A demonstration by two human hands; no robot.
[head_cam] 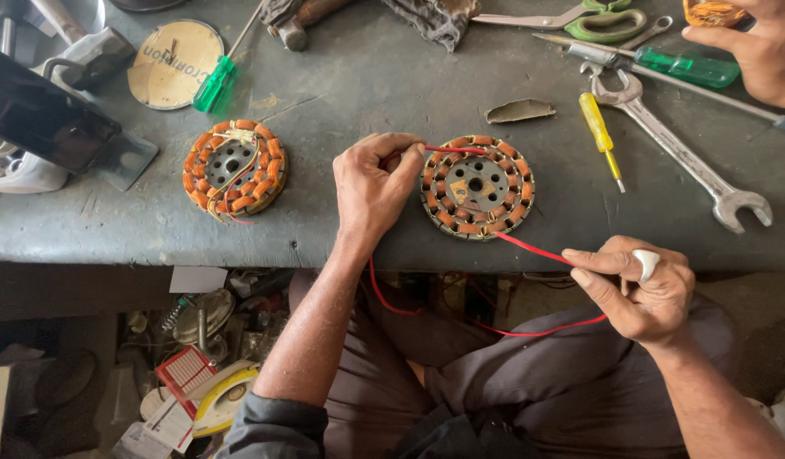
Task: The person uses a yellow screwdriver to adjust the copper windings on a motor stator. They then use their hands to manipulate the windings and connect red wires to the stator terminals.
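While the left hand (371, 183) pinches the red wire (529, 248) just left of the wound stator (477, 187) on the worktop (367, 76), the right hand (643, 289), fingers closed on it, draws it off the front edge, down-right.

The bench (358, 76) is matt, scuffed metal. The stator (477, 187) shows copper windings on a steel core. The wrench (677, 153) is dull steel.
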